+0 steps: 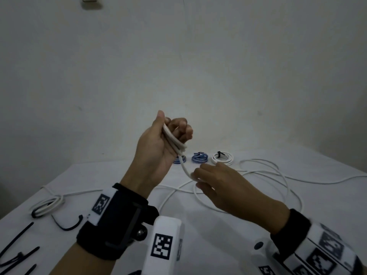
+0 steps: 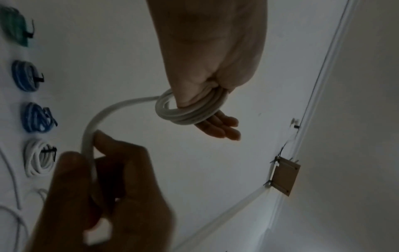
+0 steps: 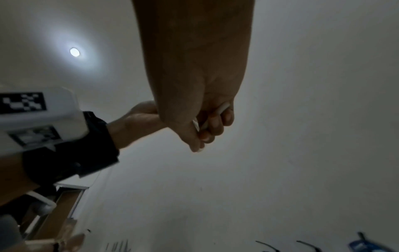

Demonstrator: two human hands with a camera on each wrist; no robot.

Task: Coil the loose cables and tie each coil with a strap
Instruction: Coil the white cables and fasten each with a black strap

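1. Head view: left hand raised above the white-covered table, fingers curled round several turns of thin white round cable. Right hand lower and just beside it, pinching the free run of the same cable. Long slack sprawled loose over the table to the right, so coiling only partly done. Far back: tied white coil and striped blue coil, both finished; another white bundle at left, apparently tied. Spare black straps waiting at lower left.

2. Left wrist view: about three or four loops wrapped round the left hand, fingertips poking out beyond them. Right hand's fingers clamped on the strand feeding the coil. Row of finished coils along the left edge: one green, two blue, one white.

3. Right wrist view: right hand closed on a short white stretch of cable. Remaining: winding the slack, then strapping this coil.
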